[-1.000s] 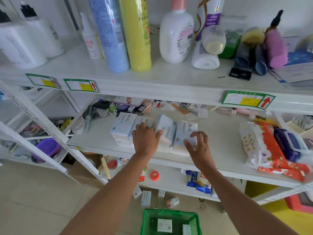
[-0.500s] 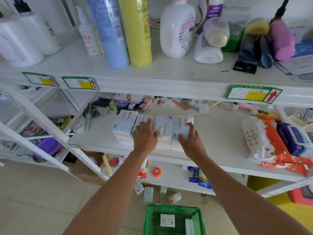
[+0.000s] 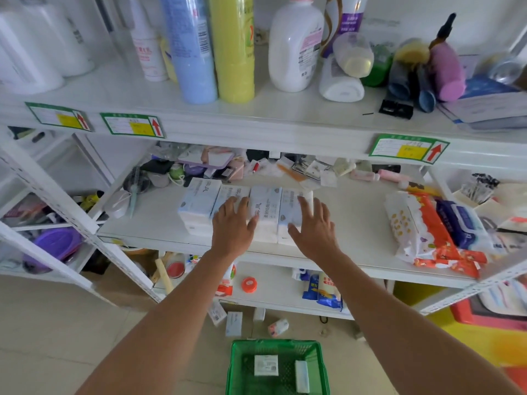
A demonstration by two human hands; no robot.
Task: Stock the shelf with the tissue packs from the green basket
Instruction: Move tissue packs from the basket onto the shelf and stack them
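My left hand [image 3: 232,226] lies flat, fingers spread, on the tissue packs [image 3: 265,212], now squared into one tight row on the middle shelf [image 3: 353,223]. My right hand [image 3: 312,228] has lifted slightly, fingers open, over the rightmost pack. Near me on the floor, the green basket [image 3: 278,366] holds two more packs.
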